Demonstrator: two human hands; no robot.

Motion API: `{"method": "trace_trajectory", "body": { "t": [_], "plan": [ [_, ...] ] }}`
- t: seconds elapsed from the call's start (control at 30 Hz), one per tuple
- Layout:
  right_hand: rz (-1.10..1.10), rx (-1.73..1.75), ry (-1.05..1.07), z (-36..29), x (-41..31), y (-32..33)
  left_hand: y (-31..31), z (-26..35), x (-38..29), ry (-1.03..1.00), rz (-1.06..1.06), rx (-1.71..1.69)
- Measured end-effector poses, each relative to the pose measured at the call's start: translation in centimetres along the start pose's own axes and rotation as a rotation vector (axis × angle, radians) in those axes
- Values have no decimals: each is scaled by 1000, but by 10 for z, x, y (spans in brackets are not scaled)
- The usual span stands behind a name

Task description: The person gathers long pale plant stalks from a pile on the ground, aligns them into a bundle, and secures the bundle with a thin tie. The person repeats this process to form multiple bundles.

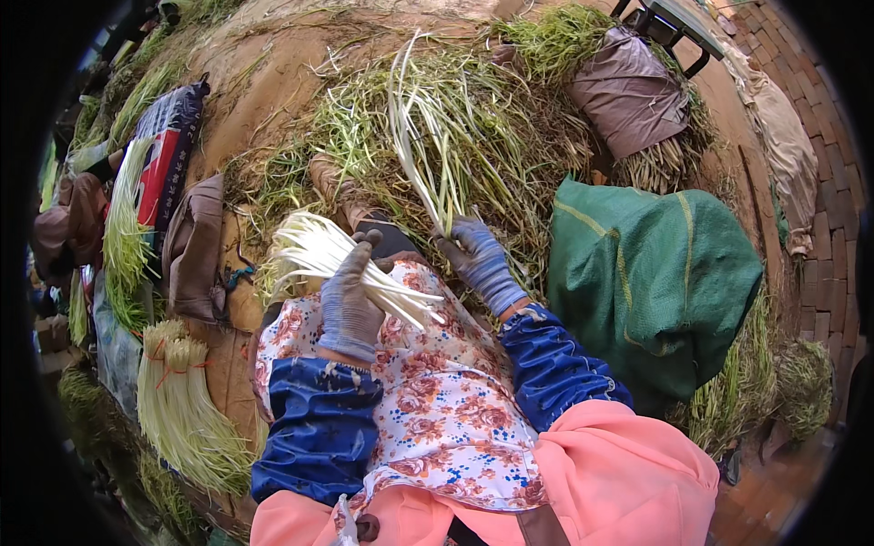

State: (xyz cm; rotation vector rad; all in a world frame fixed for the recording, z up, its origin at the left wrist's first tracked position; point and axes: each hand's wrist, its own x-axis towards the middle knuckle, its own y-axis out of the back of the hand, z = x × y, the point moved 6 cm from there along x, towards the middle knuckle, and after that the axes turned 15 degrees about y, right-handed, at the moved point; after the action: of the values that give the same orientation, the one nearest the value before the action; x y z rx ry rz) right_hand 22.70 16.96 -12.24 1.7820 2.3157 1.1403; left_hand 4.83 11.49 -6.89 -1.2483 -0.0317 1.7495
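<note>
Across my lap, my gloved left hand [351, 300] grips a bundle of white vegetable stalks [321, 249], their pale ends pointing right over the floral apron [437, 403]. My gloved right hand [478, 259] is closed around a few long, thin stalks [418, 150] with white and green parts, which stretch away over the heap. That heap of loose green and pale stalks [519, 136] lies beyond my knees. Below and left of my left hand, a bundle of pale stalks tied with red string [184, 403] rests on the ground.
A green woven sack [655, 273] bulges at my right. Beyond it, a brown cloth [628, 95] wraps another stalk bundle. Pale stalks [126, 232] lie over a printed bag [164, 150] at the left, near folded brown cloth [194, 249]. Brick paving [829, 205] runs along the right.
</note>
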Motion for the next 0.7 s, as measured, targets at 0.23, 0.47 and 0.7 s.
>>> {"method": "trace_trajectory", "body": {
  "t": [0.23,0.47,0.7],
  "plan": [
    [-387,-320,134,-23,0,-42,11,-45,44,93,43,72],
    [-585,-389,53,-25,6,-62,16,-40,45,57,-1,148],
    [-892,-556,-257,84,-66,-49,7,22,9,-80,-115,-21]
  ]
}}
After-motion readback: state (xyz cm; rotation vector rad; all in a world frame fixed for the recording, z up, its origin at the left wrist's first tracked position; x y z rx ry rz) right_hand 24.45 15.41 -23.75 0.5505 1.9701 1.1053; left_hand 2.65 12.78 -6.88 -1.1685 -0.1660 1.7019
